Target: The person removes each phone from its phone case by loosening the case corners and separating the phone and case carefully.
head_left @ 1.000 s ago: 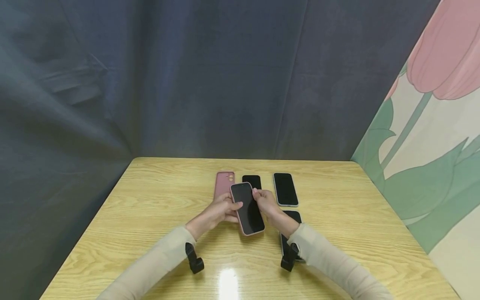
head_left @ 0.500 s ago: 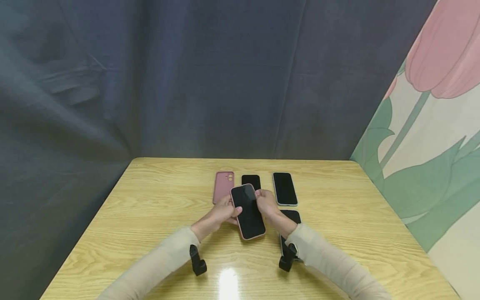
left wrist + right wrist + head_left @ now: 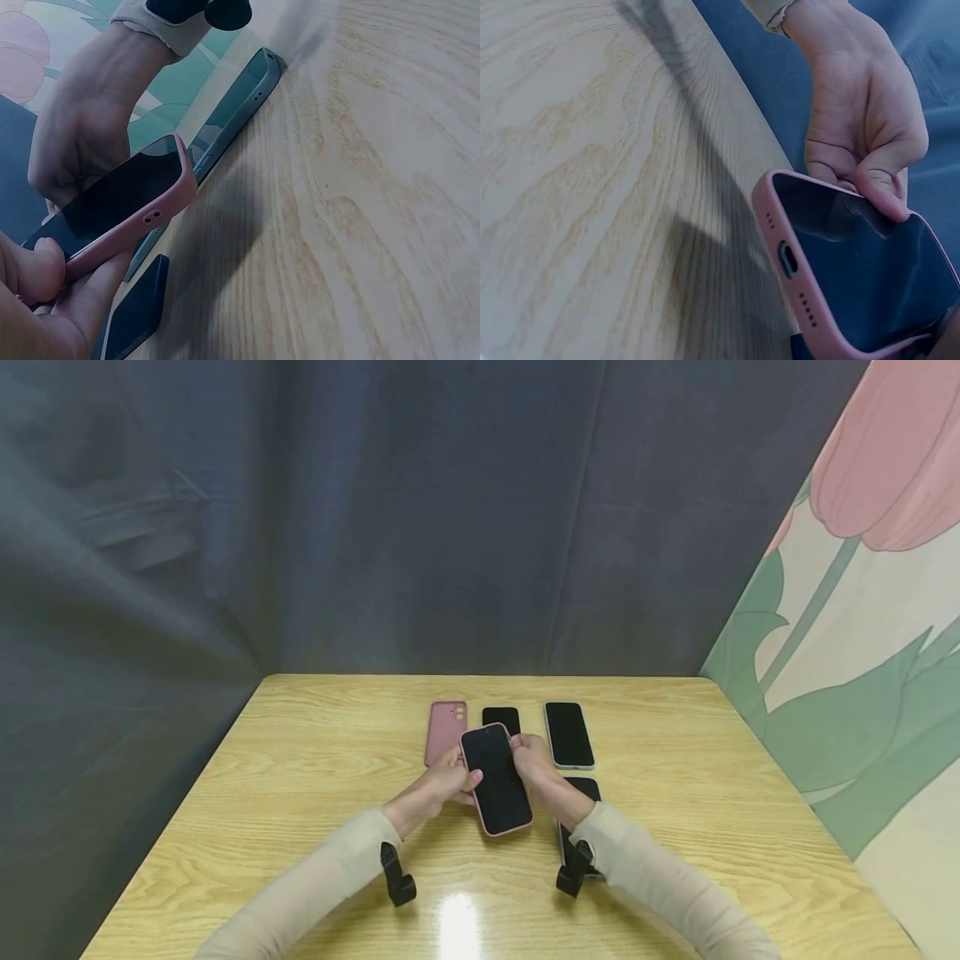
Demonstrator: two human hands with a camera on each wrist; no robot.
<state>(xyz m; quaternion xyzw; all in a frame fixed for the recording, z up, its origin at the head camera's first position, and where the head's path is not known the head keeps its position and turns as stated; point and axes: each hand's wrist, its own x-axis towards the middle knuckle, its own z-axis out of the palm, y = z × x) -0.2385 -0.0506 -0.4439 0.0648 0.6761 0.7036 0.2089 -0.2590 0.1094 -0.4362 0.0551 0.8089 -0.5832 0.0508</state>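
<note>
A dark-screened smartphone (image 3: 497, 785) in a pink phone case (image 3: 817, 315) is held tilted above the table, screen up. My left hand (image 3: 447, 779) grips its left long side, thumb lying on the screen's edge. At the upper right edge, my right hand (image 3: 534, 760) pinches the rim between thumb and curled fingers. The right wrist view shows the port end of the case, with a charging cutout and small holes. Near the right fingers there, a dark gap shows along the rim; the fingers themselves are mostly cut off by the frame.
Behind the left hand lies an empty pink phone case (image 3: 447, 727). A dark phone (image 3: 501, 718) lies partly hidden behind the held one. Another phone (image 3: 569, 735) lies at the back right, and a further phone (image 3: 585, 788) is partly covered by the right forearm. A dark curtain (image 3: 450, 527) hangs behind the table.
My left wrist has shifted slightly right and its thumb has slid a little down the phone's edge. The right fingers have moved slightly right along the rim. Both hands keep hold of the phone.
</note>
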